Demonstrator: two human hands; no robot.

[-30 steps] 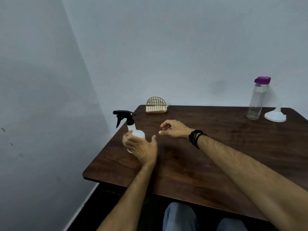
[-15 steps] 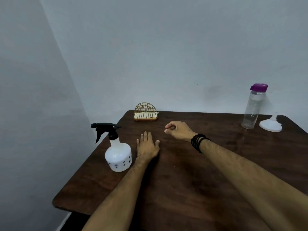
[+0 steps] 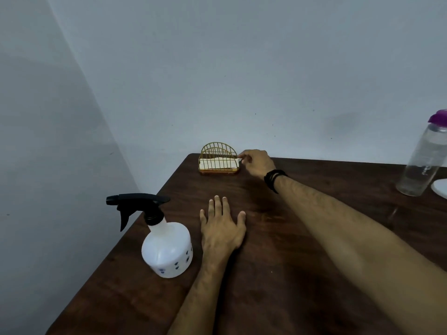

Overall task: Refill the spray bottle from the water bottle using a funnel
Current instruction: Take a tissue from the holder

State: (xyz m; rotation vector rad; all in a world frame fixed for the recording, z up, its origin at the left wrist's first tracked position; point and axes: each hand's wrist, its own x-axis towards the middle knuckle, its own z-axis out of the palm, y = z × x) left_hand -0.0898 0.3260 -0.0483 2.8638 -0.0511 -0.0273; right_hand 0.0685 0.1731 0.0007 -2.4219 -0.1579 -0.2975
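The spray bottle (image 3: pixel 167 247) is stood upright near the left edge of the table (image 3: pixel 278 274), its long axis vertical, with the black trigger head (image 3: pixel 135 206) screwed on and its nozzle directed to the left. The left hand (image 3: pixel 221 228) is laid flat on the table just beside the bottle's right flank, fingers straight and held apart from the bottle; nothing is gripped by it. Further back, against the wall, a gold wire napkin holder (image 3: pixel 219 159) is placed, and a white napkin (image 3: pixel 219 163) is carried in it. The right hand (image 3: pixel 257 163) is extended to the holder's right end, where the napkin's corner appears to be pinched between curled fingertips; the exact contact is too small to be confirmed. At the far right edge of the view, the water bottle (image 3: pixel 422 160) with a purple cap is stood upright, and a white rim that is judged to be the funnel (image 3: pixel 441 189) is seen just beside its base, cut off by the frame. The governing relation is therefore lateral: the spray bottle lies immediately left of the left hand, whereas the water bottle and funnel lie well apart to the right of both hands, nearer the right hand. It is judged that no cap has yet been removed and that pouring is not yet begun.
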